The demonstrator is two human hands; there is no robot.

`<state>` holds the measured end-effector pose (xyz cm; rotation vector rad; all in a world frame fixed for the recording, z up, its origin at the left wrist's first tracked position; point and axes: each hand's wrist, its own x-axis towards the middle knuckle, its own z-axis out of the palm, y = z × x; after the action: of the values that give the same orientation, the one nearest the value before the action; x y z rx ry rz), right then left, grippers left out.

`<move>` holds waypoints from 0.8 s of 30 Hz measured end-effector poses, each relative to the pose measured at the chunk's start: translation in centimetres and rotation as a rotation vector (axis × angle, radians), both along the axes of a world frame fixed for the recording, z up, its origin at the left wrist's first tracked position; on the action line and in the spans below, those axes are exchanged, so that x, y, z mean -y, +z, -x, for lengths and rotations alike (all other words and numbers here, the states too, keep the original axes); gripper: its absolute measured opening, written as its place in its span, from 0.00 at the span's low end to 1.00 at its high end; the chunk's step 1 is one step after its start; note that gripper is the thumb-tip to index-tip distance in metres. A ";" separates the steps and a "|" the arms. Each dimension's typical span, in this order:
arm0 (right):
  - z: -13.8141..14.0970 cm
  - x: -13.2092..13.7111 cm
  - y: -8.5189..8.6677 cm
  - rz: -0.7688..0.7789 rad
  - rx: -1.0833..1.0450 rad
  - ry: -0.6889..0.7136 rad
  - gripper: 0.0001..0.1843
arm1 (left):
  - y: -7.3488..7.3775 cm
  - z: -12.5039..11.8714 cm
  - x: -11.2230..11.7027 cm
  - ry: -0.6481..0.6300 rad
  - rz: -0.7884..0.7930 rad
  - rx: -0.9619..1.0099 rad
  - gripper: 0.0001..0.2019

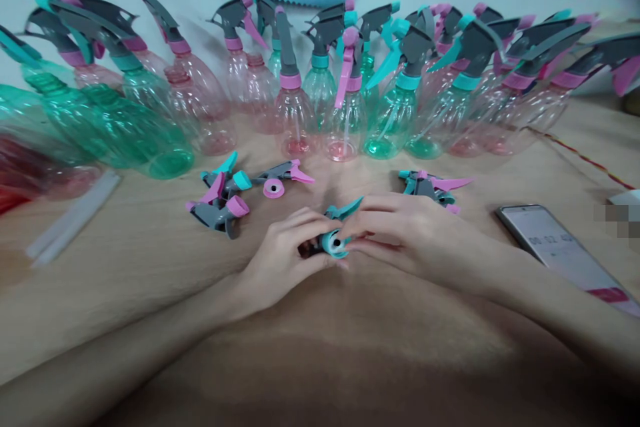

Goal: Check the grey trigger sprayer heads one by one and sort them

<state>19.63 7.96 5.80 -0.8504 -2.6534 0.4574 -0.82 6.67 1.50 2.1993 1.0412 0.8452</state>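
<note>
Both my hands meet at the middle of the wooden table, holding one grey spray head with a teal collar and teal trigger. My left hand curls its fingers around the head's body. My right hand pinches the teal collar from the right side. A loose pink collar ring lies just beyond my left hand. Loose spray heads lie in a pile at the left and in a smaller pile at the right.
A long row of clear pink and green spray bottles with fitted heads stands along the back. More green bottles lie at the left. White tubes rest at the left. A phone lies at the right.
</note>
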 end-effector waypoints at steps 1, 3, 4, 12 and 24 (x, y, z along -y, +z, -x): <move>0.0 0.0 -0.1 -0.004 0.007 0.004 0.11 | 0.0 0.0 0.0 0.000 0.001 0.002 0.09; 0.0 0.0 -0.1 -0.005 0.016 0.002 0.12 | -0.1 0.0 0.0 0.000 0.000 0.005 0.09; 0.0 0.1 -0.1 -0.008 0.019 0.001 0.12 | -0.1 0.0 0.0 0.000 0.000 0.005 0.09; 0.2 0.2 -0.4 -0.119 0.015 0.032 0.12 | 0.0 0.0 0.0 -0.005 -0.013 -0.004 0.09; 0.6 0.8 -0.7 -0.224 -0.075 -0.013 0.13 | -0.4 0.3 -0.1 0.066 0.058 0.059 0.17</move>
<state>19.04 7.15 5.06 -0.7650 -2.5678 0.1806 -1.07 6.81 1.15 2.0892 1.1013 0.8922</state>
